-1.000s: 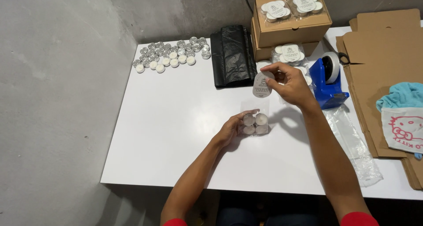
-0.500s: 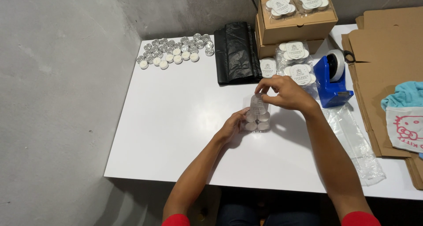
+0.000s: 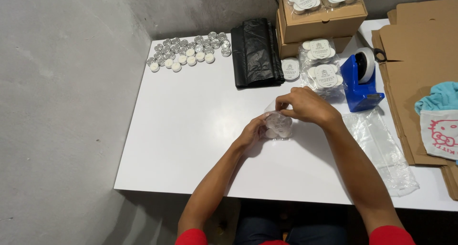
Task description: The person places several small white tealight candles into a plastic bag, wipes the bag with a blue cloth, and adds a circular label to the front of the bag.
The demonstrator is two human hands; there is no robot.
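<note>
Both hands on a clear bag of candles (image 3: 278,124) mid-counter (image 3: 191,130), near the tape dispenser (image 3: 361,82). Left hand (image 3: 252,133) cupping the bag's side, fingers curled on it. Right hand (image 3: 305,105) pinching the bag's top. Loose candles (image 3: 187,50) well apart from the dispenser, beyond black bags (image 3: 255,51).

A smooth, matt white table (image 3: 191,125) is seen. Shiny metal cups of the tealights (image 3: 188,49) lie at its far left corner. Glossy black plastic bags (image 3: 255,54), matt brown cardboard boxes (image 3: 319,25) and clear, crinkled plastic film (image 3: 381,144) near its right edge are shown.
</note>
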